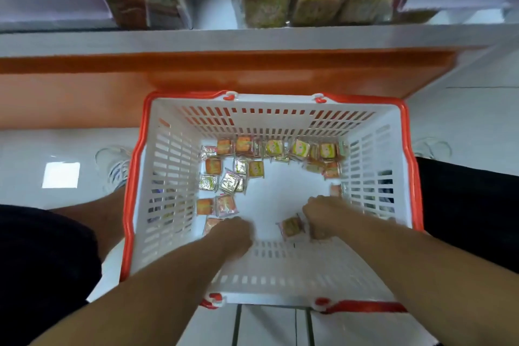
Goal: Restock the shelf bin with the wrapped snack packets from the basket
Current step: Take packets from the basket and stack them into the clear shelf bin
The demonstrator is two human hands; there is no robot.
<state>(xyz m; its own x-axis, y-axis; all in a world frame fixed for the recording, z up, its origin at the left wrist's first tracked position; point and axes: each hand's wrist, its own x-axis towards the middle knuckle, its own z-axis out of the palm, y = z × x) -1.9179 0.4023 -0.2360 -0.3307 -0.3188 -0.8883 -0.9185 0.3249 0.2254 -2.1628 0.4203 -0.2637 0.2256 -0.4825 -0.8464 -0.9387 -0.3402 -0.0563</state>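
Both hands reach into the basket (168,166) at centre frame: left hand (234,230) curled over a packet (211,225), right hand (323,218) pinching another packet (292,226).

Bare forearms, black shorts (42,255), a white laced sneaker (116,166).

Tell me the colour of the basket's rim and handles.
Orange-red, on a white slatted basket; the rim shows best in the head view.
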